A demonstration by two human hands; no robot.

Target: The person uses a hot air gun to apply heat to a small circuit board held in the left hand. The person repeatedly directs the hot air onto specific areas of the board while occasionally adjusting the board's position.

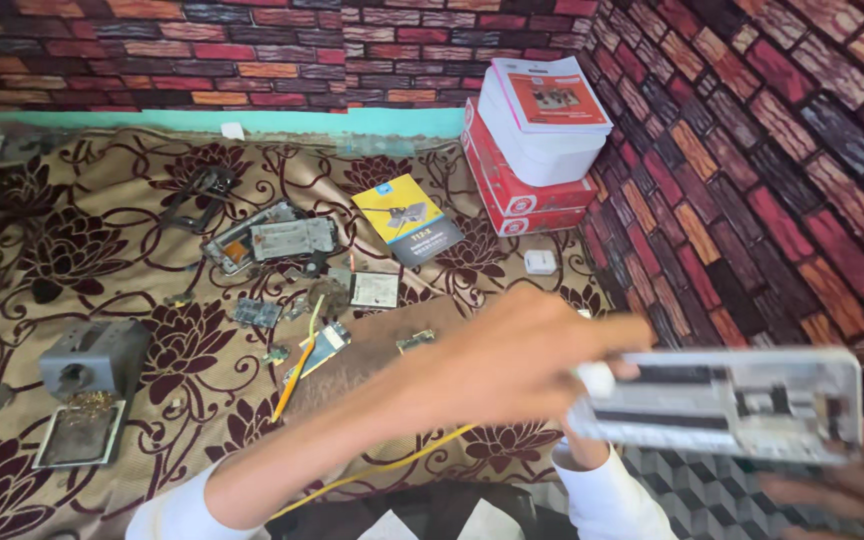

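My left hand point(512, 365) pinches left end of grey device frame point(722, 400); my right hand point(852, 490) cups underneath its right end, grip unclear

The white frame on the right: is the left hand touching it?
Touching. The head view shows the left hand with its fingers laid over the left end of the white frame, no gap between them.

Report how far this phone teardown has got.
Done: another opened phone frame and loose circuit boards lie spread on the floral cloth. In hand: the left hand and right hand hold a stripped white phone chassis. Left: what remains cannot be told; the chassis is blurred.
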